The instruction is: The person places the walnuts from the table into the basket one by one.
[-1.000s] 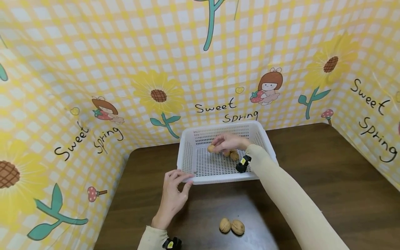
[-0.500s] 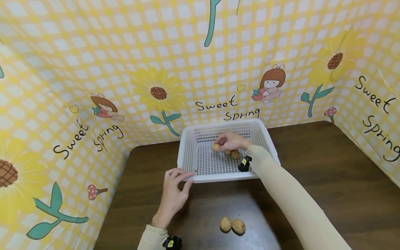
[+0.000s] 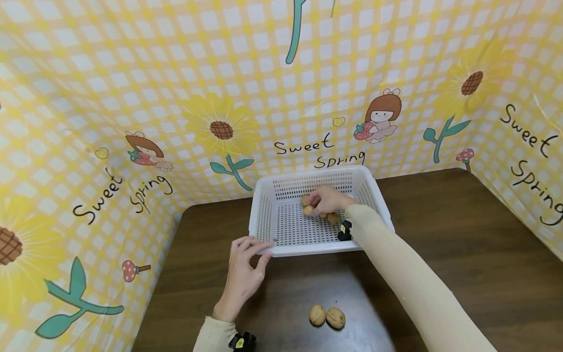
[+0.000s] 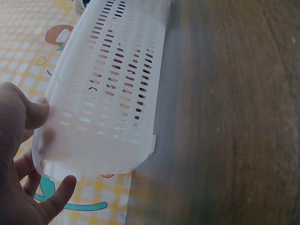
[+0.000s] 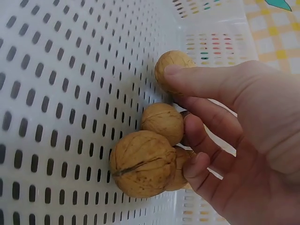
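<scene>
My right hand (image 3: 329,199) is inside the white plastic basket (image 3: 303,250), around a small group of walnuts. In the right wrist view its thumb lies on one walnut (image 5: 174,65), pinching it against fingers mostly hidden behind. Close below the other fingers are a smaller walnut (image 5: 162,123), a larger cracked-looking walnut (image 5: 143,164) and one partly covered walnut (image 5: 178,169). My left hand (image 3: 244,274) grips the basket's near left corner, thumb on one side of the rim and fingers on the other. Two more walnuts (image 3: 317,316) sit side by side on the table in front.
The dark wooden table (image 3: 440,234) stretches to both sides of the basket. A yellow checked cloth (image 3: 281,98) with printed flowers and girls hangs behind and along the sides. The basket's back wall stands close to this cloth.
My right hand has shifted slightly to the right in the basket with its walnut, and another walnut now shows behind it. My left hand stays on the corner.
</scene>
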Demonstrator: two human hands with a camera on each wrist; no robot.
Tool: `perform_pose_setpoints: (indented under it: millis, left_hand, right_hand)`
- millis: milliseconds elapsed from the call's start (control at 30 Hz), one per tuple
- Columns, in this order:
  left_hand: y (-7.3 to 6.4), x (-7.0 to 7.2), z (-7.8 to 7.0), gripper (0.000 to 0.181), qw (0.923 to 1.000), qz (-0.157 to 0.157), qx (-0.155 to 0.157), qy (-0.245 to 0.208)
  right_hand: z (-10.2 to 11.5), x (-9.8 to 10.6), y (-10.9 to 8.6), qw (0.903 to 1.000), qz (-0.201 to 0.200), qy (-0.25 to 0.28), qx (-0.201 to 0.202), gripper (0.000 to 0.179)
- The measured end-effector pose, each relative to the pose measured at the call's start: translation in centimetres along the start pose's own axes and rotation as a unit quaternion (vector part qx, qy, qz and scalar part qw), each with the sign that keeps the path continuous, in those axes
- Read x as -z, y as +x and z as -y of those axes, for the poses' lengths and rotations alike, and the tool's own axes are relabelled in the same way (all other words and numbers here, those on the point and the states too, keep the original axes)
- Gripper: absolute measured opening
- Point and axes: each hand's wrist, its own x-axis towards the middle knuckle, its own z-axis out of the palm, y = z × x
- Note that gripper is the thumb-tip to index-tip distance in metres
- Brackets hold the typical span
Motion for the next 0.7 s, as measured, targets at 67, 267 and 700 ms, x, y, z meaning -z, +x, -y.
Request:
perform_pose_setpoints:
  millis: [67,267,700]
  left_hand:
    - [0.0,0.0,0.0,0.021,1.0000,0.000,0.001,0.001]
    - [0.1,0.0,-0.1,0.021,1.0000,0.002,0.004,-0.001]
    - [0.0,0.1,-0.1,0.020,0.9999,0.004,0.012,-0.004]
  right_hand:
    - [0.1,0.0,0.0,0.9999,-0.001,-0.011,0.001,0.038]
    - [0.1,-0.1,0.1,0.9995,-0.004,-0.030,-0.002,0.035]
    - [1.3,2.0,-1.3,0.9993,-0.021,-0.008,0.029,0.037]
